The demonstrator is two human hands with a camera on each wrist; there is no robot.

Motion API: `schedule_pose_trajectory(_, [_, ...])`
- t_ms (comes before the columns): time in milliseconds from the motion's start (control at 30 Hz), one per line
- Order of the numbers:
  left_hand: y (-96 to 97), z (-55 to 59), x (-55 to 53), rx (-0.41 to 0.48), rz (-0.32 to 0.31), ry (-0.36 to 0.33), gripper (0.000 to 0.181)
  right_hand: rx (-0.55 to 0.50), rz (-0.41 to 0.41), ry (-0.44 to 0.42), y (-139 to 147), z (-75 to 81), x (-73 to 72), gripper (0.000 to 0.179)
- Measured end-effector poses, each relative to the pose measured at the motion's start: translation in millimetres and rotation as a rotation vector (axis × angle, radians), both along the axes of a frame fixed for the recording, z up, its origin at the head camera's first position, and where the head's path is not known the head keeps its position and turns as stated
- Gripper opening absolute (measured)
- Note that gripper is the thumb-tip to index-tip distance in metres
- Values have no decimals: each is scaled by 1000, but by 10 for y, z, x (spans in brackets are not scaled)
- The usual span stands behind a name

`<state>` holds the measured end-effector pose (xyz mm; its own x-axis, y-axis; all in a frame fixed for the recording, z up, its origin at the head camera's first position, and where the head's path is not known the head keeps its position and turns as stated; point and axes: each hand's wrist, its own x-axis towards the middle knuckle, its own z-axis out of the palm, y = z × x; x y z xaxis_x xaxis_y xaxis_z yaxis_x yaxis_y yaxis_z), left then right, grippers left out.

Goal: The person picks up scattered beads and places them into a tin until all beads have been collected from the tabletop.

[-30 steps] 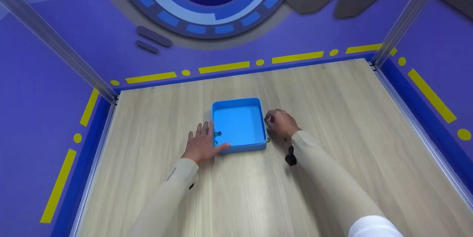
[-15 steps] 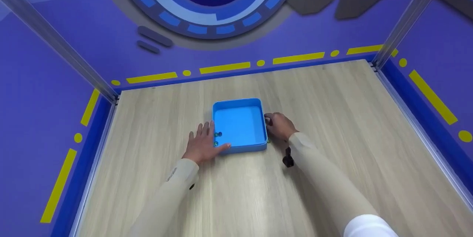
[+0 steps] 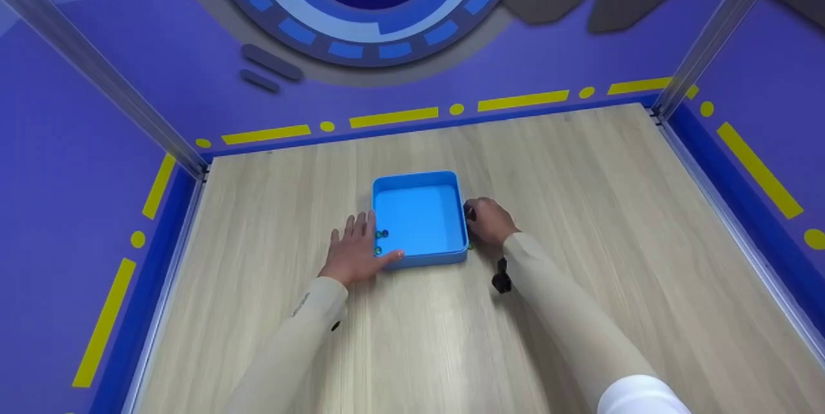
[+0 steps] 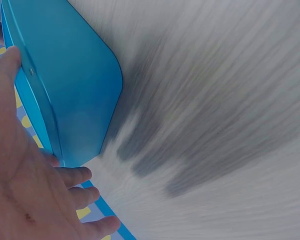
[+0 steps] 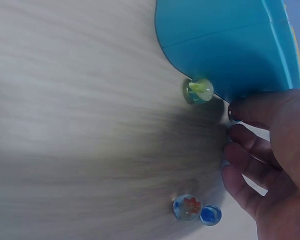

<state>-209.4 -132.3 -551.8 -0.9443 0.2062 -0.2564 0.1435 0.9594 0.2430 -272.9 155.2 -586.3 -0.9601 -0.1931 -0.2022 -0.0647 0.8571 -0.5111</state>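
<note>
A square blue box (image 3: 422, 217) stands on the wooden table, with a few small glass marbles (image 3: 378, 251) in its near left corner. My left hand (image 3: 354, 253) rests against that corner, fingers straight and spread along the left wall, thumb on the front rim. Beside the right wall, my right hand (image 3: 491, 220) has its fingers curled. In the right wrist view a small dark marble (image 5: 231, 113), mostly hidden, shows between thumb and fingertips. A yellow-green marble (image 5: 200, 91) lies close by the same wall.
Two more marbles lie on the table under the right hand: one clear with orange and blue (image 5: 187, 207), one blue (image 5: 210, 215), side by side. Purple panels with yellow marks (image 3: 393, 117) border the table at the back and sides.
My right hand has shifted slightly towards me along the box's right wall, and its fingertips have drawn closer to that wall. The left hand and the box stay in place.
</note>
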Motion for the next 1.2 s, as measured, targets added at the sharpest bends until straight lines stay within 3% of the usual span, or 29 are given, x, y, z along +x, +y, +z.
schedule_pose_trajectory(433, [4,16,11,13,0,1,108,-14,-25,-21,-8,4,21,17])
schedule_pose_trajectory(1200, [5,-20,5,18,14,5,109,-97,-54,28,73,58,96,16])
